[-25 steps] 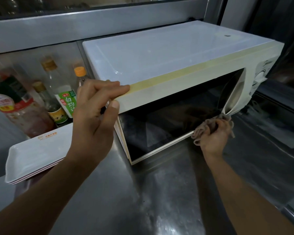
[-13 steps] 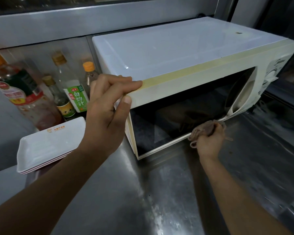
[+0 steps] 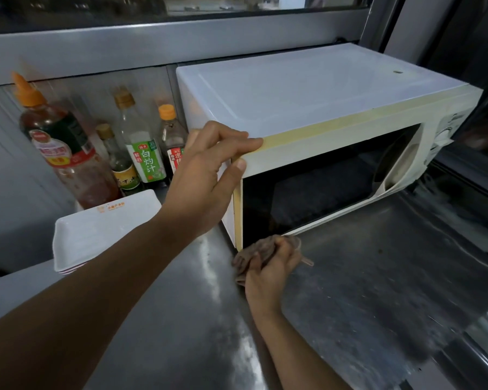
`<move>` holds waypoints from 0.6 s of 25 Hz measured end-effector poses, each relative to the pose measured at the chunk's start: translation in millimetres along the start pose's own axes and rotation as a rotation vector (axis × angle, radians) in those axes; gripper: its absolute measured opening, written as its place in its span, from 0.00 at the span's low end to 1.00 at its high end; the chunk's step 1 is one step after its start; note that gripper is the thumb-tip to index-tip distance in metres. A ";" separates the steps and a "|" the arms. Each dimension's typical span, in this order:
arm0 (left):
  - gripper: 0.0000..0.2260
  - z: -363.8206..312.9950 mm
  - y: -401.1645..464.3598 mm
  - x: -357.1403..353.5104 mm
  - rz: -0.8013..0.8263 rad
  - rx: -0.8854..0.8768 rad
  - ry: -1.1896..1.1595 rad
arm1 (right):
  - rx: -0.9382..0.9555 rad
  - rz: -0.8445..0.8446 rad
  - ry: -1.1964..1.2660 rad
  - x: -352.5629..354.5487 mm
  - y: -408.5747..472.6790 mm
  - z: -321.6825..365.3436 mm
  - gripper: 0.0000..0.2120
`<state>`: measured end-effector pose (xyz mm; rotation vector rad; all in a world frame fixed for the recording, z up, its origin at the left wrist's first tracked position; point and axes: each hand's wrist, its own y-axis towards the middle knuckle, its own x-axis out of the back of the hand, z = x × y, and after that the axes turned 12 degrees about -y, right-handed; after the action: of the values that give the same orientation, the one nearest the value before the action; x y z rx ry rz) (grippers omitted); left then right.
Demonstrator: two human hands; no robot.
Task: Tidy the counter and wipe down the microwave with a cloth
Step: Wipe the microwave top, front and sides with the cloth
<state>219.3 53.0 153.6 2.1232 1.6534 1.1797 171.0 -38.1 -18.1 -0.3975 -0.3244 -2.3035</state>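
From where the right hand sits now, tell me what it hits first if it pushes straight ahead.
The right hand, gripping the cloth, points at the microwave. It would probably meet the door's bottom left corner almost at once; the cloth looks already against it, though depth is unclear.

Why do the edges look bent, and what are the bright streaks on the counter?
Head view: the wide lens bows the window frame and the microwave; the streaks are glare on the steel counter; the bottles at left are slightly smeared; the dark door glass dimly mirrors the room; the right hand and cloth stay fairly sharp.
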 end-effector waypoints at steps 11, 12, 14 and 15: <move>0.16 -0.2 1.2 7.5 0.078 -0.002 -0.047 | 0.063 0.325 -0.311 22.7 -29.3 26.3 0.10; 0.17 -1.1 0.9 9.2 0.093 -0.003 -0.040 | 0.084 0.337 -0.351 32.1 -28.9 29.4 0.10; 0.18 -4.5 1.6 12.8 0.126 0.015 0.000 | 0.091 0.330 -0.369 52.3 -31.0 39.1 0.10; 0.19 -6.6 2.7 14.7 0.142 0.050 -0.012 | 0.091 0.319 -0.350 63.1 -31.4 44.4 0.10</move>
<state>217.5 63.0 166.3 2.3068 1.5656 1.1726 114.6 -42.2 43.1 -0.7520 -0.4972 -1.8972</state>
